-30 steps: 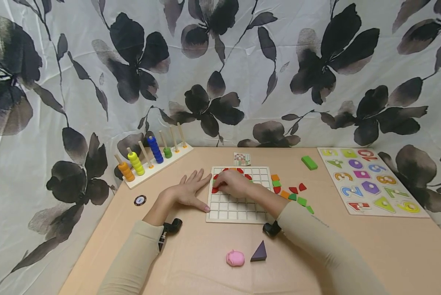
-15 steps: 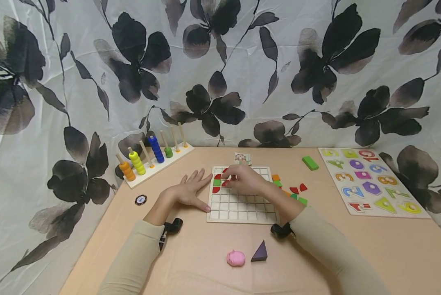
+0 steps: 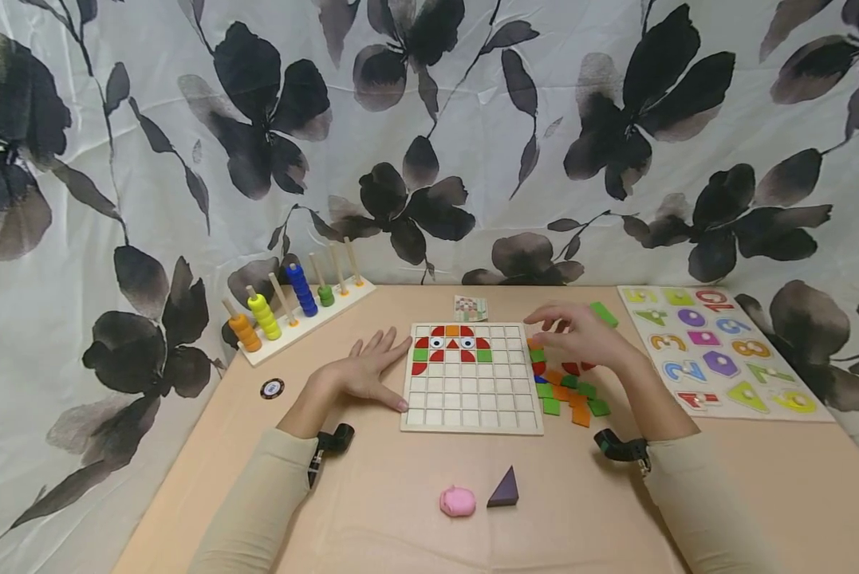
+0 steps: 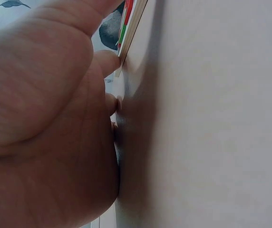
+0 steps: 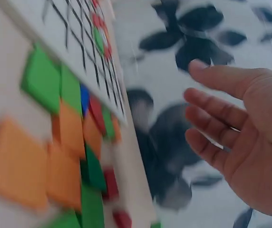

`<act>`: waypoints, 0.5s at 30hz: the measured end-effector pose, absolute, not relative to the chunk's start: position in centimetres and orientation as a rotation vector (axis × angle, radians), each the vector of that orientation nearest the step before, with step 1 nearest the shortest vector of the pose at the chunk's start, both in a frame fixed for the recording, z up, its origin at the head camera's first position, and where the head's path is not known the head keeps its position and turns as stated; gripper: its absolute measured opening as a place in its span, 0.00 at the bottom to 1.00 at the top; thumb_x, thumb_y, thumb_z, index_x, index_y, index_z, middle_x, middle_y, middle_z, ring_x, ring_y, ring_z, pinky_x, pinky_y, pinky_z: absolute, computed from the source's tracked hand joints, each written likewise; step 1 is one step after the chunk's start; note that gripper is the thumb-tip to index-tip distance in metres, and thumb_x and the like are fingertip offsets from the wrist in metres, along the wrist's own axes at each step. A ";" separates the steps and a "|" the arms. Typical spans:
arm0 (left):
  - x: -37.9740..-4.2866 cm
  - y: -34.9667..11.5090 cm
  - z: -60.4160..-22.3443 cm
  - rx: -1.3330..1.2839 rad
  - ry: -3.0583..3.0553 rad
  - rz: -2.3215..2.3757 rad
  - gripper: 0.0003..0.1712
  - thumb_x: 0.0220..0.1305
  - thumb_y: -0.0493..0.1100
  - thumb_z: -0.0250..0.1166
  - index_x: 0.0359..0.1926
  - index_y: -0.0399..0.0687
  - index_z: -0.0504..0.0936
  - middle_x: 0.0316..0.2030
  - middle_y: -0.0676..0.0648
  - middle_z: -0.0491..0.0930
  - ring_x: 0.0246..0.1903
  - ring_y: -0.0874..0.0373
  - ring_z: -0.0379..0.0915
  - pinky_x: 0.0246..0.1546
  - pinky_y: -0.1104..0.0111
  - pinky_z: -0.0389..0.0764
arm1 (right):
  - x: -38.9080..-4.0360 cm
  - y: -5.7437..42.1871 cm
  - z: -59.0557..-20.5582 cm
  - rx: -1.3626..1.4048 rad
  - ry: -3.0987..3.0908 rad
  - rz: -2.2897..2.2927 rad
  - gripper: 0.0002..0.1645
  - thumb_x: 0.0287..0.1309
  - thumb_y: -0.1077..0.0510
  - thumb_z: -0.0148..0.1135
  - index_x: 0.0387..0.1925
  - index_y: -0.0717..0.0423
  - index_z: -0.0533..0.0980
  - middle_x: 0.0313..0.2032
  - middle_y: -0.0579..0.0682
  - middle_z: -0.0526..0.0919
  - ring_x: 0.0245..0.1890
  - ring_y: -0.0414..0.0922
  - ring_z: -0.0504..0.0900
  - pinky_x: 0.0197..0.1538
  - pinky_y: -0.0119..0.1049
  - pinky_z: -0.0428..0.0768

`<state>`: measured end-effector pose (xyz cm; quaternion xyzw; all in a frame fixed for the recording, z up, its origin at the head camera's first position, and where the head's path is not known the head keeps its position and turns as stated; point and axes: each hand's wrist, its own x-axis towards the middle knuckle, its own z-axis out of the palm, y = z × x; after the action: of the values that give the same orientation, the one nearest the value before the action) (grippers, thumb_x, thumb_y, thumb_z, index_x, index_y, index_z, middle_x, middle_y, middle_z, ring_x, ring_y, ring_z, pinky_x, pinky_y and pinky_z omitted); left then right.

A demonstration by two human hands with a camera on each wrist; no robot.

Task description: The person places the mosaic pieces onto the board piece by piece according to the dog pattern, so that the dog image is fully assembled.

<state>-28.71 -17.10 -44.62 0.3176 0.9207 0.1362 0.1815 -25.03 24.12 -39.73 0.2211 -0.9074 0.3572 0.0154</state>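
Observation:
A white grid board (image 3: pixel 472 402) lies mid-table, with red, green, orange and eye-patterned tiles (image 3: pixel 452 344) set in its upper left squares. My left hand (image 3: pixel 360 375) rests on the table with spread fingers, its thumb and index fingertip at the board's left edge. Above the loose tiles (image 3: pixel 580 395) right of the board, my right hand (image 3: pixel 580 335) hovers with relaxed, slightly bent fingers and nothing between them. In the right wrist view that hand (image 5: pixel 250 123) is apart from the green, orange, red and blue tiles (image 5: pixel 72 128).
Behind the board lies a small pattern card (image 3: pixel 470 308). A peg stand with coloured rings (image 3: pixel 307 319) is at back left, near a round chip (image 3: pixel 273 388). The number puzzle (image 3: pixel 730 351) and a green block (image 3: pixel 604 313) are at right. A pink pig figure (image 3: pixel 458 501) and purple triangle (image 3: pixel 504 488) lie in front.
My right hand has moved right, off the board to above the loose tiles, uncovering the tiles set in the grid. My left hand stays in place.

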 end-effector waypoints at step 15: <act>-28.7 -17.0 -44.4 0.918 2.604 0.407 0.71 0.39 0.77 0.68 0.77 0.55 0.42 0.75 0.37 0.30 0.73 0.39 0.23 0.67 0.38 0.31 | -25.5 30.1 -42.5 0.646 -3.224 1.123 0.14 0.47 0.67 0.72 0.39 0.54 0.85 0.34 0.50 0.84 0.33 0.47 0.75 0.38 0.35 0.77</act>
<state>-28.68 -17.05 -44.44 0.3238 0.9187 0.1435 0.1745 -25.53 30.11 -42.54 0.1833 -0.9150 0.3188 -0.1657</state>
